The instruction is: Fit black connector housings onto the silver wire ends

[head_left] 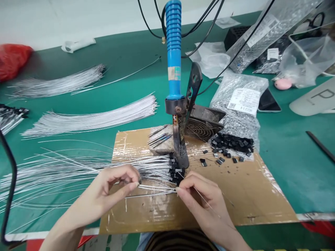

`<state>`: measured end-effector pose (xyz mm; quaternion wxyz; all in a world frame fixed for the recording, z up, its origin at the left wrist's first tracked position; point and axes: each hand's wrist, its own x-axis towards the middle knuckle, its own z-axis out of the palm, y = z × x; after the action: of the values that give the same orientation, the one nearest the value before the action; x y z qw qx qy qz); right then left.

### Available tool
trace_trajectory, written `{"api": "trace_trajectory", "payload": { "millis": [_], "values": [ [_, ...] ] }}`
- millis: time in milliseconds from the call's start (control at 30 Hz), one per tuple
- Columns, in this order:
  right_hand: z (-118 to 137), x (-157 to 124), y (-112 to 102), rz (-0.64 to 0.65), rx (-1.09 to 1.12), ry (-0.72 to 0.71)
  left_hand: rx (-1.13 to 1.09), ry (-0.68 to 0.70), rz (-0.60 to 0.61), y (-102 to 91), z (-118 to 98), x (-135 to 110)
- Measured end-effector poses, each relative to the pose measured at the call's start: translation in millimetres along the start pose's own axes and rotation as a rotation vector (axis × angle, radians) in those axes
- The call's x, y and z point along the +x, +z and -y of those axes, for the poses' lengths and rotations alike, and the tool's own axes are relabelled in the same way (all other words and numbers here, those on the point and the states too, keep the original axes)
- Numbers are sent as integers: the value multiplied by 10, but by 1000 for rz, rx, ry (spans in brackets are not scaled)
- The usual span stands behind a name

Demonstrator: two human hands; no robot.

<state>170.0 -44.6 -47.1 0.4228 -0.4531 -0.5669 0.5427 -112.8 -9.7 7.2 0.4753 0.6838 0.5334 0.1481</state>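
In the head view my left hand (pixel 117 190) is closed in a pinch around a few thin white wires (pixel 157 189) above the cardboard. My right hand (pixel 200 197) pinches at the right-hand ends of these wires; its fingertips hide the exact grip. A fine silvery strand (pixel 203 197) runs across the right palm. Just behind both hands lies a bundle of white wires (pixel 154 164) with black connectors (pixel 176 170) on their ends. Over these connectors a blue-handled soldering iron (pixel 174 52) stands upright in a metal holder, its tip pointing down.
Loose black connectors (pixel 232 144) spill from a plastic bag (pixel 238 104) at right. A small fan (pixel 202 127) sits behind the iron. More white wire bundles (pixel 94 118) lie left on the green mat. Cardboard (pixel 235 195) covers the front. A black cable (pixel 9 188) hangs at left.
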Motion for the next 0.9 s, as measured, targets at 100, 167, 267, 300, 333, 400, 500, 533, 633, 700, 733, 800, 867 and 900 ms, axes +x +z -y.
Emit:
{"api": "trace_trajectory", "payload": {
  "millis": [100,167,267,300,333,400,500,533,633,700,733,800,867,900],
  "values": [
    [7,-18,-15,38,-77,-76,133,-8,-76,206,-101,-43],
    [5,-18,-16,46,-99,-107,187,18,-71,393,-199,-51],
    [1,-7,-24,43,-111,-112,141,66,-53,655,-335,11],
    [-1,-2,-30,36,-113,-106,113,64,-58,720,-365,46],
    [-2,2,-38,29,-113,-96,81,50,-63,771,-384,82],
    [-3,7,-54,14,-100,-76,-13,-15,-56,832,-397,147],
    [0,11,-69,-10,-57,-31,-173,-107,-62,852,-386,217],
    [4,14,-71,-38,-38,3,-216,-127,-70,849,-385,237],
    [17,29,-70,-172,29,141,-321,-190,-89,836,-416,292],
    [17,45,-62,-243,71,204,-382,-230,-118,835,-466,320],
    [13,54,-54,-262,95,216,-407,-243,-144,837,-497,330],
    [-3,69,-28,-264,163,220,-447,-259,-204,845,-552,340],
    [-17,79,12,-238,263,214,-467,-258,-242,853,-580,342],
    [-18,82,34,-226,316,215,-471,-253,-248,854,-579,342]
  ]
}}
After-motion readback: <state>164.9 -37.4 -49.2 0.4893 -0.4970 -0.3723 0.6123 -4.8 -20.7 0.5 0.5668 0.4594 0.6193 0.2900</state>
